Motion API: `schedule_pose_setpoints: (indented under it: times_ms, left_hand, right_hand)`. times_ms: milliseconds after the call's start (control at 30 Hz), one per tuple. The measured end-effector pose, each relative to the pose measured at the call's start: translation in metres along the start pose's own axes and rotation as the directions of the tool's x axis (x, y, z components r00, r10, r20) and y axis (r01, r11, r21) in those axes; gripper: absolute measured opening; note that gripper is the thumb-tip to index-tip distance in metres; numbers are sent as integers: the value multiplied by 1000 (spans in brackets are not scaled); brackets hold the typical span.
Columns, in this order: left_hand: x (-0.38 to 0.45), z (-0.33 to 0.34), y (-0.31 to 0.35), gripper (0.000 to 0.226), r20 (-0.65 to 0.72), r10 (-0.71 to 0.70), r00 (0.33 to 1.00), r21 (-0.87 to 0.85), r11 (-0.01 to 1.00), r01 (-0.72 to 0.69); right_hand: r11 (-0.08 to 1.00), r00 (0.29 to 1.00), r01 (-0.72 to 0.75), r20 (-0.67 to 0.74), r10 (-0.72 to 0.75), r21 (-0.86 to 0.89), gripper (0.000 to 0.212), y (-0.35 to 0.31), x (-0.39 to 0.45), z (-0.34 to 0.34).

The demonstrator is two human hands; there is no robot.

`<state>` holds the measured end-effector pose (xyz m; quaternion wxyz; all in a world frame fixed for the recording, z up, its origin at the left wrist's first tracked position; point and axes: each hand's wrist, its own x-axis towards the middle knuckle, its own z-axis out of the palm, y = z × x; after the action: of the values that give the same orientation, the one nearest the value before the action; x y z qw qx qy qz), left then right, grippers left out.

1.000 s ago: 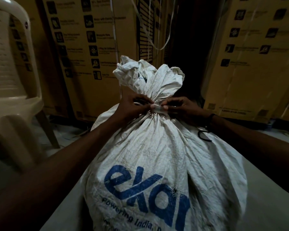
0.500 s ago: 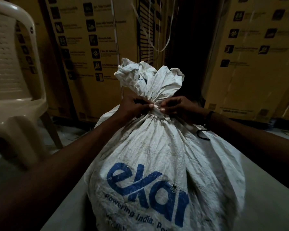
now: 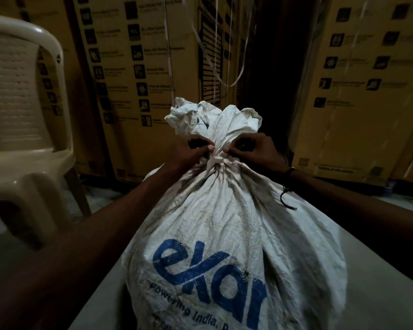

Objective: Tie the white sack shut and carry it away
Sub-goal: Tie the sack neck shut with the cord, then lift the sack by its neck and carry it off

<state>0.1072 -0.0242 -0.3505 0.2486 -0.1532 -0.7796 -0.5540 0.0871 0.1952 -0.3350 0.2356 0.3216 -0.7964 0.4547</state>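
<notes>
A full white woven sack (image 3: 229, 225) with blue lettering stands upright in front of me. Its mouth is gathered into a bunched neck with a crumpled ruff above. A pale tie strip (image 3: 216, 160) wraps the neck. My left hand (image 3: 188, 152) pinches the tie at the neck's left side, fingers curled. My right hand (image 3: 253, 150) pinches it from the right side, fingers curled too. A dark thread hangs from my right wrist.
A cream plastic chair (image 3: 26, 110) stands at the left. Tall cardboard cartons (image 3: 138, 75) line the back, with another carton (image 3: 367, 91) at the right and a dark gap between them. Loose white strapping (image 3: 224, 67) dangles above the sack.
The neck has been drawn tighter and my hands have shifted slightly apart on the tie. The view has dipped a little, so the sack sits lower in frame.
</notes>
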Motion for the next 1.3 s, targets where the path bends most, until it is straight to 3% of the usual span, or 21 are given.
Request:
schedule_pose_setpoints:
  times_ms: [100, 233, 367, 567, 733, 900, 1067, 1200, 1300]
  left_hand:
    - [10, 8, 9, 14, -131, 92, 987, 138, 988, -74]
    - [28, 16, 15, 14, -245, 167, 955, 300, 950, -89]
    - [47, 19, 10, 20, -307, 174, 936, 286, 955, -84]
    - [80, 13, 13, 16, -376, 32, 926, 146, 989, 25]
    - [93, 5, 33, 24, -392, -82, 916, 131, 981, 144]
    - [101, -3, 70, 28, -309, -164, 937, 181, 957, 228]
    - [109, -11, 110, 48, -127, -241, 962, 379, 884, 272]
    - [128, -13, 138, 66, -64, -339, 939, 535, 782, 319]
    - [146, -14, 149, 83, 45, -471, 881, 673, 666, 322]
  right_hand:
    - [996, 994, 42, -99, -49, -79, 25, -1, 16, -7]
    - [988, 981, 23, -188, -52, -153, 39, 0, 50, -16]
    - [985, 993, -87, -89, 74, -150, 54, 8, 78, -11]
    - [962, 968, -249, -2, 251, -114, 60, 17, 101, -2]
    - [949, 947, -256, 150, 284, -182, 44, -2, 101, -10]
    - [953, 926, -164, 292, 237, -254, 36, -27, 95, -30]
    - [954, 859, -150, 443, 256, -261, 34, -53, 87, -58]
    - [950, 791, -132, 548, 273, -282, 42, -78, 87, -83]
    - [947, 740, -133, 607, 291, -292, 46, -96, 90, -98]
